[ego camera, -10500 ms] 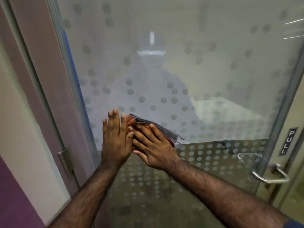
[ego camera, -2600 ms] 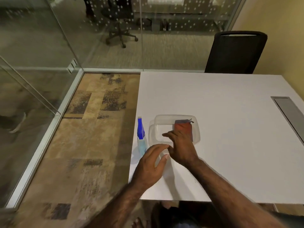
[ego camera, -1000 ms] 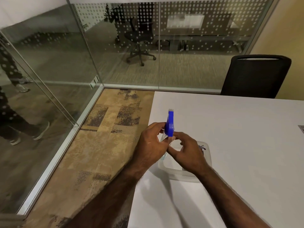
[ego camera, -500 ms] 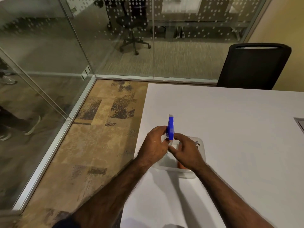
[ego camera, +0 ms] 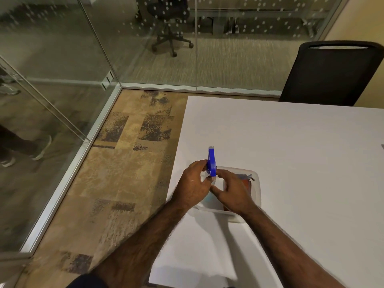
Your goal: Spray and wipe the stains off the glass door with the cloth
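Spray bottle (ego camera: 212, 163) upright at the desk's (ego camera: 301, 142) left edge, left hand (ego camera: 192, 183) in a closed grip round it, right hand (ego camera: 231, 191) pinching its neck. Just behind, cloth (ego camera: 247, 183) in clear tray (ego camera: 257, 190); beyond, black chair (ego camera: 332, 75), glass wall (ego camera: 145, 59).

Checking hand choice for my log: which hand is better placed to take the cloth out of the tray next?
Right, probably. The right hand is over the tray, directly beside the cloth; the left hand grips the spray bottle at the tray's left edge.
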Demonstrator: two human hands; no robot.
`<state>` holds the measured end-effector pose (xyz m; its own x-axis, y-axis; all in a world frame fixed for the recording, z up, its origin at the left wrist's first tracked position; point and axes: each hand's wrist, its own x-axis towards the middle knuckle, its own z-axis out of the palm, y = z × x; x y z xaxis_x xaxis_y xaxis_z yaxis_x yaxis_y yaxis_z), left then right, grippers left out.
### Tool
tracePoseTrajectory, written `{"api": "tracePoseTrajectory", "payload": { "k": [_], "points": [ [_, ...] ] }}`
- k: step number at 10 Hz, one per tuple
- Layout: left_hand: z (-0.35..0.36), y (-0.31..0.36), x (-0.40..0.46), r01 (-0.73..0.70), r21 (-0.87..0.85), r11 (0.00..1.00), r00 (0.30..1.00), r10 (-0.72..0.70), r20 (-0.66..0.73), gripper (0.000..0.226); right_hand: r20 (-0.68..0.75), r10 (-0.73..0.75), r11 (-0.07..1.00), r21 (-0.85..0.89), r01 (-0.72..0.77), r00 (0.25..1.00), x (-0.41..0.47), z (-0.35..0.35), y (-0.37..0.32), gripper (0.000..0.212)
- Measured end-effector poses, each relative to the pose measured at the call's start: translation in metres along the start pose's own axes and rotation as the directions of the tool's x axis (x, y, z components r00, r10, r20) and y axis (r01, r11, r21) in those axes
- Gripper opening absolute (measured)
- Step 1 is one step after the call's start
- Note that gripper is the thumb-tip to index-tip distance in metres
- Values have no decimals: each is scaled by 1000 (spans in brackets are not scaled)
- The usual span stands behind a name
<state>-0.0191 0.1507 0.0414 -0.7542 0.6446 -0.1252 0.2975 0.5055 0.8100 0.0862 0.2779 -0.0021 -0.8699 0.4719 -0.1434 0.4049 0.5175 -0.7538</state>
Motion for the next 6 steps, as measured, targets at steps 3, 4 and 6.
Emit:
{"api": "tracePoseTrajectory", "payload": {
  "k": [3, 4, 6],
  "points": [
    [-8, -2, -9, 0, 24, 1000, 999, -1, 32, 54, -15, -44, 998, 45, 45, 999, -14, 2, 2, 80],
    [-15, -6, -15, 21, 89, 996, 999, -24, 38, 63, -192, -25, 997, -76, 11, 981, -22, 5, 8, 93],
    [-27, -19, -33, 97, 180, 979, 995, -97, -5, 71, -382, -249, 962, -205, 182, 890, -45, 12, 12, 53]
  ]
}}
